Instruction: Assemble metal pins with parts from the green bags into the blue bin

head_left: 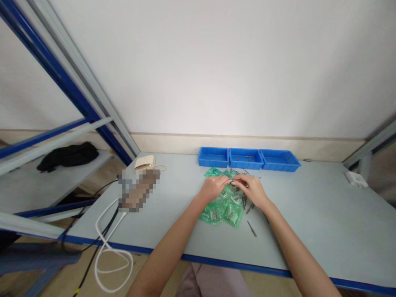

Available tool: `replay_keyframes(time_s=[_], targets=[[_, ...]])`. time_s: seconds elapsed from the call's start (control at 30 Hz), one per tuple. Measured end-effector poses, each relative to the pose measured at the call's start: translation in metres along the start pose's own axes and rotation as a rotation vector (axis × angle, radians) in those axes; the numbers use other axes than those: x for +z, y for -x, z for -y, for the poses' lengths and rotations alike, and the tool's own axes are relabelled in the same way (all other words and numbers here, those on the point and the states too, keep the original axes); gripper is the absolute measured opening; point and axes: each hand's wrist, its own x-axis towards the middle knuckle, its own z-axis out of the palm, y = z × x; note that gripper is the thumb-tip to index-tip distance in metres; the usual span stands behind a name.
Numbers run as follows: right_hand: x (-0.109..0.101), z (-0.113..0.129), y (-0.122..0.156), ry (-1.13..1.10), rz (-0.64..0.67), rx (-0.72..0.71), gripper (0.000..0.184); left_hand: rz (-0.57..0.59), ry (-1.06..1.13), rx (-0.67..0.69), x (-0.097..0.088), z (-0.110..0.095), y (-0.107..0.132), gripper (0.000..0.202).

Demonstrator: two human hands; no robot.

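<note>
I see the left hand (214, 187) and right hand (252, 190), fingertips pinching a thin piece (234, 181) above green bags (222, 208). Blue trays (246, 165) stand behind the bags.

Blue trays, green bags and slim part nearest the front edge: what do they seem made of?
Blue trays: probably moulded plastic, faintly glossy, from their even colour.
Green bags: likely thin plastic film; shiny creases, contents showing through.
Slim part: perhaps metal by its grey tone; finish too small to judge.
</note>
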Motion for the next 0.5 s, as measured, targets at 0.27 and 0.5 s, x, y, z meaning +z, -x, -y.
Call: replay_keyframes(time_s=[0.27, 0.5], targets=[[-0.0026, 0.0026, 0.0012, 0.078, 0.019, -0.075, 0.033, 0.015, 0.018, -0.033, -0.0032, -0.0020, -0.0017, 0.038], [-0.0008, 0.0036, 0.0017, 0.156, 0.147, -0.072, 0.049, 0.001, 0.108, -0.066, -0.0074, -0.0044, -0.0019, 0.029]])
